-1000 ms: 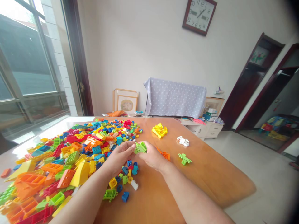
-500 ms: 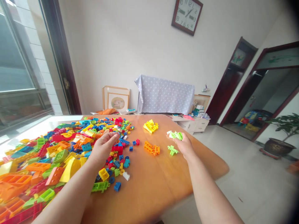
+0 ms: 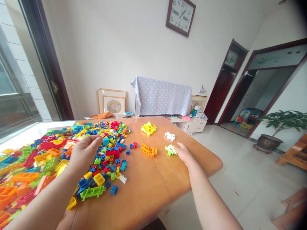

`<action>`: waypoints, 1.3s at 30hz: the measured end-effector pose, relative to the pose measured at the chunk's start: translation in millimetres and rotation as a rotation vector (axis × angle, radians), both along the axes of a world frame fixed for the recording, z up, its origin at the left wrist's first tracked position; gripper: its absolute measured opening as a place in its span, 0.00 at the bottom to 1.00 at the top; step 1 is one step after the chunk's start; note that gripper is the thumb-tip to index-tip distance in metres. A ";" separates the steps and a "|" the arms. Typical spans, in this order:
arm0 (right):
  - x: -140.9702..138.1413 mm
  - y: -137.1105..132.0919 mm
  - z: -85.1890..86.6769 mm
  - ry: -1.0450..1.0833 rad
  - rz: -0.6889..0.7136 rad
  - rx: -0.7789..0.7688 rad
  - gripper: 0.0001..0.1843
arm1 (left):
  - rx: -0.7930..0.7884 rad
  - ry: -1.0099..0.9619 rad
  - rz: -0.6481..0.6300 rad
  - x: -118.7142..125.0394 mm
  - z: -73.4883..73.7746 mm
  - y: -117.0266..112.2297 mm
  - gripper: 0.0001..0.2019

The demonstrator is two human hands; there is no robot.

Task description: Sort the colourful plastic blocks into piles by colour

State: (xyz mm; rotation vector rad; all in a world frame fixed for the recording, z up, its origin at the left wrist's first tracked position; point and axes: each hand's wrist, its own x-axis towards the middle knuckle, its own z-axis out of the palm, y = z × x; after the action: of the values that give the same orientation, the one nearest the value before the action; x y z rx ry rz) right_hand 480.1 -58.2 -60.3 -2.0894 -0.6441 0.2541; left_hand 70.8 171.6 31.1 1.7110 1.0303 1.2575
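Note:
My left hand hovers over the big heap of mixed coloured bricks on the left of the wooden table. Its fingers are loosely bent and apart, with nothing visible in them. My right hand reaches to the right side of the table, its fingers stretched out against a small heap of light green pieces. Beside that heap lie small sorted heaps of orange bricks, white bricks and yellow bricks.
The table's rounded right edge ends near a tiled floor. Behind the table stand a cloth-covered object, picture frames and a low cabinet. A wall clock hangs above. A potted plant is at the right, and a window fills the left.
Both hands held a green piece together in front of me. My right hand then carried it right to the green heap, and my left hand went back over the mixed heap. The view swung right.

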 end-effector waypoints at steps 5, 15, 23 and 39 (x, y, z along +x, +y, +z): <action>-8.8 0.3 1.2 -0.109 0.116 -0.037 0.39 | 0.086 0.099 0.049 9.6 -11.4 -0.2 0.21; -28.9 28.0 -4.5 -0.380 0.374 -0.176 0.31 | 0.345 0.255 -0.086 10.6 -45.3 9.0 0.17; -33.1 39.3 -5.9 -0.424 0.418 -0.201 0.33 | 0.399 0.329 -0.111 7.0 -44.0 5.9 0.15; -133.8 70.6 50.0 -0.866 0.457 -0.446 0.20 | 0.481 0.461 -0.118 3.9 -33.6 -2.1 0.14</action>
State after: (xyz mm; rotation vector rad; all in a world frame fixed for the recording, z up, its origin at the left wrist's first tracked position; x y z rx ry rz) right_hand 346.3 12.5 -10.3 -2.4195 -1.7148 -0.3195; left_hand 74.6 169.5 -2.5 2.4781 0.9018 1.1173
